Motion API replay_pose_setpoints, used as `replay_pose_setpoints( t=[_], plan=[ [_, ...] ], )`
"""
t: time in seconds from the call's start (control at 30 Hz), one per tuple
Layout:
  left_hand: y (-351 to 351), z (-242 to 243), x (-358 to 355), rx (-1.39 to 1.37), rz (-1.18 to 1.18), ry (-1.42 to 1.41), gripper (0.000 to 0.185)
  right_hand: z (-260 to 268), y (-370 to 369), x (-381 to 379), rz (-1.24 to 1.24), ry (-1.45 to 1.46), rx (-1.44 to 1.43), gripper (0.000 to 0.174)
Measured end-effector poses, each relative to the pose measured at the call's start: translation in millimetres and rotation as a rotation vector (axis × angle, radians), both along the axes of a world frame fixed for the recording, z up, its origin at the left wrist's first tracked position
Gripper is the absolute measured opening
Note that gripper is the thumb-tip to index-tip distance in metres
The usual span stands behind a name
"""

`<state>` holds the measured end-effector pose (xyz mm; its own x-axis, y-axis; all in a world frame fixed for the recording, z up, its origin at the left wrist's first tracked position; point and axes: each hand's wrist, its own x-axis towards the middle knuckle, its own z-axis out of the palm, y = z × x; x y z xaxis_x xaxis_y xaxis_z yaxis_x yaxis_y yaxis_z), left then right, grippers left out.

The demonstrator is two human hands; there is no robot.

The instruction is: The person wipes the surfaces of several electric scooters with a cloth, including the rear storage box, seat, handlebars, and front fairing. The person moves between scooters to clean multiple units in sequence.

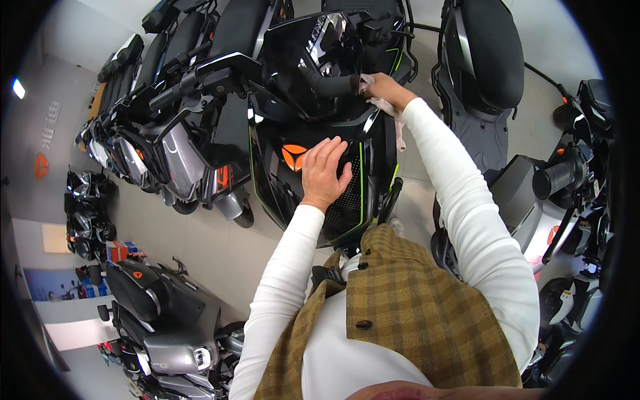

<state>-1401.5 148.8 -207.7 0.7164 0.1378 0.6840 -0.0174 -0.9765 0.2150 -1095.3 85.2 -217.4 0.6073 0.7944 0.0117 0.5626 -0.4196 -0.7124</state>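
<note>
A glossy black electric scooter's front panel (280, 185), with green edge lines and an orange emblem (293, 157), stands before me. My left hand (325, 172) lies with its fingers fairly flat on the panel, just right of the emblem. Beyond it rises the scooter's dark windshield (310, 60). Gripped in my right hand (387, 91) is a pale pink cloth (384, 106), held at the windshield's right edge, with part of it hanging down. The black left-side handlebar grip (172, 92) juts out beside the windshield.
A row of parked scooters (182, 155) stands close on the left. To the right are a scooter with a black seat (492, 55) and a silver one (540, 215). More scooters (175, 345) stand at the lower left, near stacked boxes (117, 251).
</note>
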Motion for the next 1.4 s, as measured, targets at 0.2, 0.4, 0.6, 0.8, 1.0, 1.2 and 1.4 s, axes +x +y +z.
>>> replay_pose_setpoints(
  t=[0.2, 0.4, 0.6, 0.8, 1.0, 1.2, 1.4],
  plan=[
    [1, 1, 1, -0.014, -0.001, -0.014, 0.051, 1, -54, -18, -0.582, -0.190, 0.377, 0.035],
    [1, 0, 0, -0.011, 0.000, -0.017, 0.051, -11, -86, -115, -0.350, 0.310, 0.666, 0.050],
    [1, 2, 0, -0.019, -0.015, -0.056, 0.047, -73, -86, -220, -0.627, 0.327, 0.737, 0.073],
    [3, -1, 0, -0.018, -0.017, -0.069, 0.048, -100, -126, -279, -0.643, 0.621, 0.621, 0.054],
    [5, -3, -1, -0.033, -0.029, -0.077, 0.045, -104, -140, -337, -0.724, 0.801, 0.620, 0.037],
    [10, -2, -4, -0.086, -0.103, -0.105, 0.047, -96, -143, -378, -0.786, 1.016, 0.679, 0.034],
    [-15, -21, -76, -0.380, -0.276, -0.036, 0.046, -51, -133, -373, -0.529, 1.097, 0.598, 0.024]
  ],
)
